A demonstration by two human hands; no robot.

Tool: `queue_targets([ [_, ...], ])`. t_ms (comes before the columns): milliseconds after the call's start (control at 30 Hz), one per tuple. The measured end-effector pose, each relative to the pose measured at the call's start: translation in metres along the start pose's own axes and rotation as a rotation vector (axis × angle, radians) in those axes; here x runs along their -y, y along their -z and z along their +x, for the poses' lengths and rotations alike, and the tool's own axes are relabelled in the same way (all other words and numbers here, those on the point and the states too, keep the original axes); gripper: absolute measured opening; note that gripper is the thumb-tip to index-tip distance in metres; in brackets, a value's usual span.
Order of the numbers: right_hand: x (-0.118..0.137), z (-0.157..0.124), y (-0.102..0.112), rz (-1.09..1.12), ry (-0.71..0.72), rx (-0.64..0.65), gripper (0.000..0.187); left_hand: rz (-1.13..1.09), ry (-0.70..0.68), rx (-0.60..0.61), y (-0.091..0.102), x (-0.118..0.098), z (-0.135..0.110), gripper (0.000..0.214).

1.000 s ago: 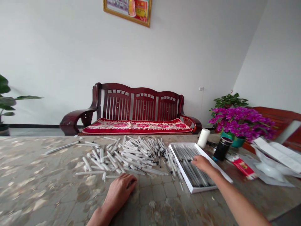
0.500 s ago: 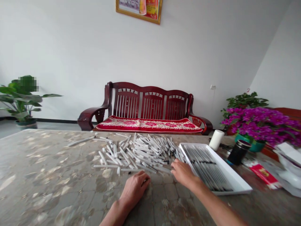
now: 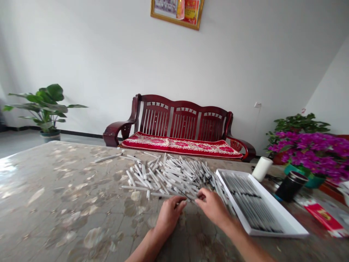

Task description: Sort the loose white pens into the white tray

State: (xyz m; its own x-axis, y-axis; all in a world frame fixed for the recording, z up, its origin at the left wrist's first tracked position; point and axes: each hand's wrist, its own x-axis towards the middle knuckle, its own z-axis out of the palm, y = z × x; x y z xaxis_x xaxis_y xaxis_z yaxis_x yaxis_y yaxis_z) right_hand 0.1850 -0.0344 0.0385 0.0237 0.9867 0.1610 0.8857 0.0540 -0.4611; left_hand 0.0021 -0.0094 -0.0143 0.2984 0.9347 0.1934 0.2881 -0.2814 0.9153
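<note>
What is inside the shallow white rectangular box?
The shallow white rectangular box holds two rows of slim grey translucent pens. Its right side shows bare floor; floor beneath the pens is covered.

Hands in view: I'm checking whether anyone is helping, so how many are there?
2: the left hand by the near edge of the pen pile, the right hand nearer the white box. No others show.

Left mostly open, right cramped

The patterned grey-brown tabletop (image 3: pixel 68 196) had loads of room left of the heap of slim whitish pens (image 3: pixel 174 173), but that heap blocked the middle. Over right, the walls of a shallow white rectangular box (image 3: pixel 279 211) got in the way, and a white cylinder (image 3: pixel 262 169) plus a black cylindrical cup (image 3: pixel 291 186) crowded its right side.
</note>
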Motion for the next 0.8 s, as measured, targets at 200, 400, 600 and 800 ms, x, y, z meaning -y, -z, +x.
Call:
queue_targets([
  [200,0.033,0.001,-0.024,0.150,0.142,0.044,0.012,-0.312,0.047,-0.172,0.002,0.002,0.007,0.037],
  [400,0.008,0.015,-0.023,-0.280,0.011,0.046,0.009,0.105,0.024,-0.432,0.022,0.006,0.010,0.024],
  [600,0.004,0.015,-0.030,-0.464,-0.013,0.137,0.017,0.622,-0.065,-0.236,0.022,-0.003,0.001,0.026],
  [800,-0.010,0.010,-0.022,-0.298,-0.024,0.059,0.020,0.758,-0.014,-0.155,0.030,-0.007,-0.002,0.030],
])
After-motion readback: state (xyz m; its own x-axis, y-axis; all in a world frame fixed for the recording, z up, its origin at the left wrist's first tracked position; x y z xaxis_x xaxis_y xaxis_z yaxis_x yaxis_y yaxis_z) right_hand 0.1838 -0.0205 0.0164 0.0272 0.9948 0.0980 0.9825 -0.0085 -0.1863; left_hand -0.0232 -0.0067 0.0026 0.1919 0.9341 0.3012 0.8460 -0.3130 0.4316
